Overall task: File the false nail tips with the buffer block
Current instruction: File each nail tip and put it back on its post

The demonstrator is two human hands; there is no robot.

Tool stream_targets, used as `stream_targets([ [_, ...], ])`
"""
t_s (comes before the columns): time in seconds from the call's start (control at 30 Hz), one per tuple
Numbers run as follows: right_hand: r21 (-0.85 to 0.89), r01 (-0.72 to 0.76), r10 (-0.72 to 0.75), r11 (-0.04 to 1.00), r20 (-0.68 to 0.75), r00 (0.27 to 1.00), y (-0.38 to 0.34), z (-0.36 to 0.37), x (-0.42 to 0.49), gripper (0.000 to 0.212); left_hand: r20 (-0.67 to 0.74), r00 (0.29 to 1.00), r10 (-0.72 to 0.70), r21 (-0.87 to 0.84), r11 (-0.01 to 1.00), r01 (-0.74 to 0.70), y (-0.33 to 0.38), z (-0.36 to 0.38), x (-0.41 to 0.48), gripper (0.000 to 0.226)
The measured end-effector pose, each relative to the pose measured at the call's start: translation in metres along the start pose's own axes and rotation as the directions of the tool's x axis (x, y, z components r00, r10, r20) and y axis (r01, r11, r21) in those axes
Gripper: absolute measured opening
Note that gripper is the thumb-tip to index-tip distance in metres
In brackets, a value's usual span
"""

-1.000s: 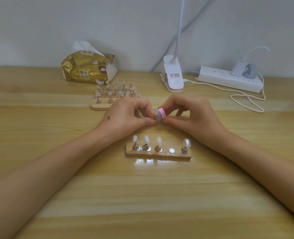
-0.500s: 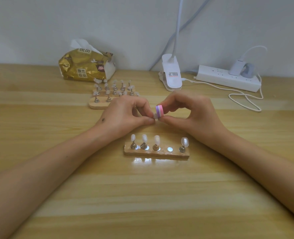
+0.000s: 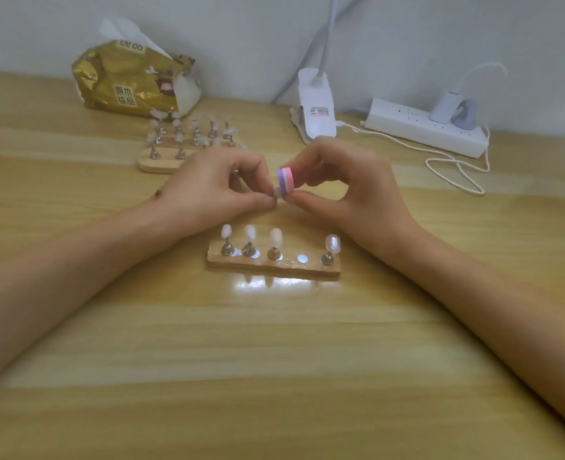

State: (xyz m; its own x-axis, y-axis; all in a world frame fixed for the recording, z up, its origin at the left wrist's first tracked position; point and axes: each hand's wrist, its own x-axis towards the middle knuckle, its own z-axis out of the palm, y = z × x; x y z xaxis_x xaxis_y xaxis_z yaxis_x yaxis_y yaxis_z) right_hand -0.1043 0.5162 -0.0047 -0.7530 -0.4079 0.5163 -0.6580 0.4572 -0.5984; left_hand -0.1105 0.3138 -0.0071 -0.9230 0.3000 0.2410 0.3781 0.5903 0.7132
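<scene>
Room for you on the near table [image 3: 274, 376], stand [image 3: 271, 269] blocks the middle, second stand [image 3: 156, 166], tissues [image 3: 132, 84], lamp [image 3: 317, 107], strip [image 3: 420, 129] behind.

A pale grey-white wall [image 3: 241, 34] backs a light wooden table [image 3: 274, 360] of banded grain, at whose far side, right of centre, a white clip lamp [image 3: 317, 107] stands beside a white power strip [image 3: 417, 131].

The small foam buffer block [image 3: 286, 181], striped pink, white and purple, stands on edge just above the frame's centre, pinched by the right hand [image 3: 347, 190]. Its lower left edge touches a pale translucent false nail tip [image 3: 277, 192] pinched by the left hand [image 3: 215, 190]. Just below, four more pale oval tips [image 3: 250, 232] stand upright on metal pegs along a wooden strip [image 3: 274, 268], with a blurred cluster of mounted tips [image 3: 193, 127] at upper left.
</scene>
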Motion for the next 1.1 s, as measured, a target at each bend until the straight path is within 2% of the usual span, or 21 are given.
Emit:
stream_targets([
  [0.07,0.013,-0.026,0.026,1.000,0.025,0.999,0.000,0.001,-0.001,0.013,-0.009,1.000,0.005,-0.008,1.000,-0.005,-0.001,0.000,0.000,0.017],
  [0.17,0.019,0.029,-0.028,0.999,-0.013,1.000,0.002,0.000,0.000,0.014,-0.010,0.999,0.030,-0.003,1.000,-0.030,-0.001,0.001,-0.001,0.012],
  [0.3,0.024,-0.020,0.019,1.000,0.030,0.999,0.005,-0.001,0.002,0.015,-0.033,0.999,0.028,-0.016,0.999,-0.029,0.000,0.001,-0.002,0.012],
  [0.4,0.010,0.065,-0.065,0.998,0.002,0.998,0.004,-0.001,0.001,0.016,-0.020,1.000,0.002,-0.048,0.999,-0.003,-0.002,0.002,-0.002,0.011],
  [0.5,0.016,0.029,-0.029,0.999,0.024,0.999,0.007,-0.001,0.001,0.017,0.035,0.998,-0.043,-0.174,0.984,0.048,-0.004,0.001,-0.001,0.010],
  [0.63,0.103,0.122,-0.120,0.987,-0.029,0.992,0.007,-0.001,0.002,0.015,0.088,0.996,-0.022,-0.304,0.951,0.048,-0.003,-0.001,-0.002,0.013],
  [0.7,0.151,0.120,-0.116,0.981,-0.037,0.993,0.007,-0.001,0.002,0.018,0.096,0.995,0.001,-0.387,0.921,0.036,-0.003,-0.003,-0.003,0.017],
  [0.83,0.213,0.089,-0.081,0.973,-0.047,0.996,0.007,-0.002,0.002,0.021,0.041,0.998,0.052,-0.488,0.872,-0.026,-0.005,-0.010,-0.004,0.010],
  [0.93,0.244,0.075,-0.068,0.967,-0.038,0.997,0.005,-0.003,0.001,0.020,-0.110,0.994,-0.004,-0.690,0.720,-0.074,-0.011,-0.018,-0.003,0.018],
  [0.97,0.257,0.065,-0.058,0.964,-0.036,0.998,0.005,-0.003,0.001,0.019,-0.143,0.989,-0.025,-0.693,0.716,-0.082,-0.013,-0.019,-0.004,0.017],
  [1.0,0.272,0.054,-0.046,0.961,-0.033,0.998,0.004,-0.003,0.001,0.019,-0.152,0.988,-0.001,-0.624,0.776,-0.095,-0.011,-0.018,-0.005,0.014],
  [1.07,0.289,0.035,-0.026,0.957,-0.037,0.999,0.003,-0.004,0.001,0.020,-0.068,0.989,0.129,-0.287,0.947,-0.144,-0.004,-0.008,-0.008,0.010],
  [1.1,0.290,0.028,-0.017,0.957,-0.039,0.999,0.003,-0.004,0.000,0.020,-0.034,0.982,0.188,-0.135,0.972,-0.191,-0.004,-0.003,-0.009,0.010],
])
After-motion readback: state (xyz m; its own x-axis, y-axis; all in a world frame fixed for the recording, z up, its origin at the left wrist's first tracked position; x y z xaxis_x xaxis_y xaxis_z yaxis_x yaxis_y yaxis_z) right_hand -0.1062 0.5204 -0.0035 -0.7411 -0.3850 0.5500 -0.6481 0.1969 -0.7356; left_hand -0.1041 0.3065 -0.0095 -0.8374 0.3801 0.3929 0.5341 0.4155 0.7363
